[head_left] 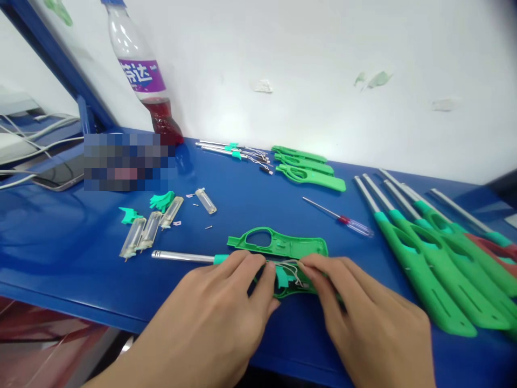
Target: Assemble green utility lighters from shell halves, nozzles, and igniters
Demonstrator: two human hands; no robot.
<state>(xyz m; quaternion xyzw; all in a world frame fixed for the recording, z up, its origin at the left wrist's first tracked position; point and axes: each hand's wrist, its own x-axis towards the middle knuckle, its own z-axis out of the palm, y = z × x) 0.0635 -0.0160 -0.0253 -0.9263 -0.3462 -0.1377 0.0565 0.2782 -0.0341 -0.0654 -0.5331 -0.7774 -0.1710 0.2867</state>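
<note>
On the blue table, an opened green lighter casing half (304, 285) lies with a teal trigger (283, 278) and thin wires (294, 269) in it. Its silver tube (183, 256) points left. My left hand (230, 307) holds the casing around the base of the tube, fingers bent. With thumb and index finger together, my right hand (359, 307) pinches the wires at the casing's right part. The other casing half (283, 242) lies just behind, inner side up.
Several assembled lighters (424, 269) lie at the right, near a screwdriver (339, 217). Clear fuel tanks (150, 230) and teal pieces (162, 201) sit at the left. Behind are tube assemblies (226, 151), casing halves (311, 177), a bottle (141, 75) and a phone (60, 173).
</note>
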